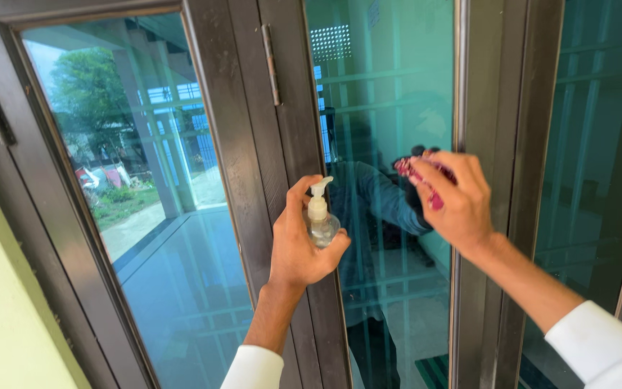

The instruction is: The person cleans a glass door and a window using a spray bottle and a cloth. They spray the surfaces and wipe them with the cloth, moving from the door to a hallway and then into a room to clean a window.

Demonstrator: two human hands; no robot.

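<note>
I see a dark brown window frame point(253, 144) running across the whole view, its thick upright post standing at the centre, with a small hinge point(271, 65) at about 12 o'clock on it. Teal-tinted glass fills the panes: the left pane point(152, 216) mirrors trees, a building and a paved yard, and the middle pane point(390, 108) shows a dim reflection of a person. A pale green wall point(1, 310) sits at 8 o'clock.

My right hand point(455, 202), at 3 o'clock from centre, is pressed against the middle pane by the right-hand upright; its fingers point(469, 176) are bunched tight around a red and pink patterned cloth point(419, 176), which peeks out at the hand's 10 o'clock and touches the glass. A white sleeve point(599, 346) covers that arm at 4 o'clock.

My left hand point(300, 245), just below centre, is raised in front of the post, fingers wrapped narrowly around a small clear pump bottle point(320, 220) held upright; the thumb curls round its lower right side and the forefinger sits by the white pump head at the bottle's 12 o'clock. The bottle is near the cloth hand yet apart from it
</note>
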